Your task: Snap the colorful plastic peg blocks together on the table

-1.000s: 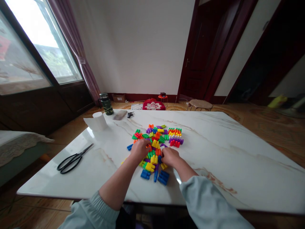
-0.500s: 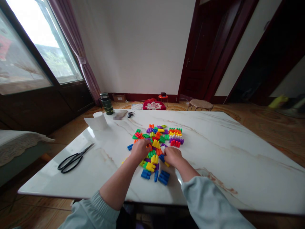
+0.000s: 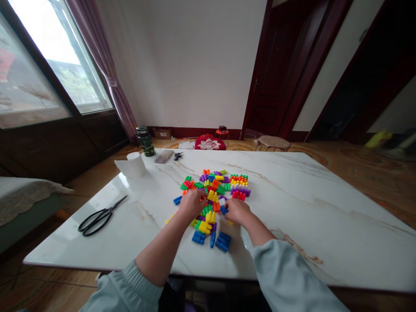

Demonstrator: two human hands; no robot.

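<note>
**At the near edge of the block pile, two hands among the pieces**

Along the far side of the room, one window [image 3: 55,60] with a purple curtain [image 3: 100,56] stands left and one dark wooden door [image 3: 279,73] right. A bed [image 3: 19,190] runs along the left, while a red cushion [image 3: 209,144] and a round stool [image 3: 272,142] sit on the floor beyond the table.

The white marble tabletop [image 3: 308,216] fills the middle of the view. Near its far left edge stand one green flask [image 3: 144,141] and one toilet roll [image 3: 134,165], with one set of keys [image 3: 177,156] just right of them. One pair of black-handled scissors [image 3: 102,216] lies well left of the centre.

At the centre lies a pile of plastic building blocks [image 3: 211,195], too many and too overlapped to count. At its far right, blocks sit in about six tight colour rows [image 3: 239,187]. Off its near edge lie two blue stacks [image 3: 198,237] and, between them, one lone blue block [image 3: 212,239].

The left hand [image 3: 192,204] curls palm-down over the pile; the fingers hide whether that grip holds anything. The right hand [image 3: 237,212], at the pile's right side, makes a narrow grip that appears to pinch a small blue block [image 3: 224,210].
</note>
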